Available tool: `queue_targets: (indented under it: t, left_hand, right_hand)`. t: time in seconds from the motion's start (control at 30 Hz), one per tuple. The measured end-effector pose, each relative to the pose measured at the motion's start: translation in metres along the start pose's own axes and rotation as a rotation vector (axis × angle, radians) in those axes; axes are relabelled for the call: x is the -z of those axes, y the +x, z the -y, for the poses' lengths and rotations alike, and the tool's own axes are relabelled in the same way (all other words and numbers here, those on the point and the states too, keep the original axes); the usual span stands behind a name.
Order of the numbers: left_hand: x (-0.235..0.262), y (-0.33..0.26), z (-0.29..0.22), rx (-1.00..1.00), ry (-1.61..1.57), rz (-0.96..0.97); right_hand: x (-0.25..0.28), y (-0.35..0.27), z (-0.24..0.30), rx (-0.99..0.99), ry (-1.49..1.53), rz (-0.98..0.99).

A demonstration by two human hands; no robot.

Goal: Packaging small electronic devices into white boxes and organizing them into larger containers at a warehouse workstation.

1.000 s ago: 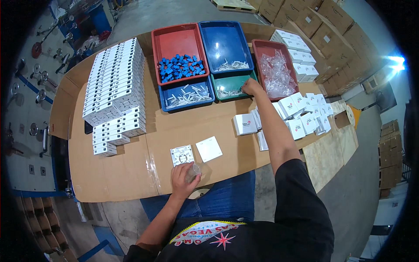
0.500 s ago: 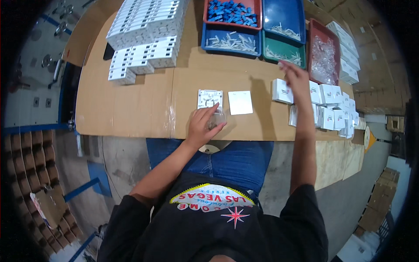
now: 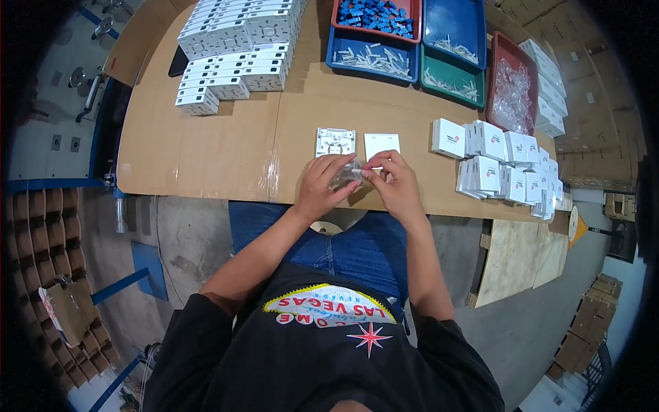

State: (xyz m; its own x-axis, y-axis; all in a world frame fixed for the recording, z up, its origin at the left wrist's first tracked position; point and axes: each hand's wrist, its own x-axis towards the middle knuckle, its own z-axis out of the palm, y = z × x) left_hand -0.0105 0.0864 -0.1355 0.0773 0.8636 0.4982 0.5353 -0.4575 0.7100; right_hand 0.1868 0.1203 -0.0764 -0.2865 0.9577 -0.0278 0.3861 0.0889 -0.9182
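Left grip (image 3: 321, 184): curled round clear bag (image 3: 343, 178)
Right grip (image 3: 399, 189): fingertips close together beside bag; cannot tell what's held
Bag's place: surface's (image 3: 226, 151) near edge
Handling: probably light, limp, slippery; pinch its rim

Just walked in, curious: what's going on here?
A person's left hand holds some clear plastic near the front edge of the table; the right hand is at the plastic's right side, and what it pinches, if anything, is unclear. Just beyond lie a white frame-like piece and a white panel. Trays stand farther back, with white stacks left and white packs right.
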Motion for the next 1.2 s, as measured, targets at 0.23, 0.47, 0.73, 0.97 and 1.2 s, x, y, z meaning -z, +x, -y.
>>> queue_targets:
  t: [0.23, 0.47, 0.73, 0.97, 1.2]
  left_hand:
    - [0.000, -0.006, 0.003, -0.072, 0.015, 0.025]
    - [0.000, -0.004, 0.000, -0.103, 0.027, 0.030]
    - [-0.001, -0.004, 0.008, -0.037, 0.040, 0.029]
    - [-0.004, 0.001, 0.002, -0.022, -0.009, -0.009]
    - [-0.006, -0.006, 0.008, -0.027, 0.064, -0.026]
  right_hand:
    - [-0.009, 0.010, 0.005, 0.036, -0.082, 0.142]
    - [0.002, 0.018, 0.006, 0.042, -0.350, 0.353]
    - [0.008, 0.020, 0.008, -0.021, 0.014, 0.353]
    - [0.057, 0.035, 0.000, -0.032, 0.013, 0.115]
    - [0.155, 0.114, -0.038, -0.096, -0.327, -0.327]
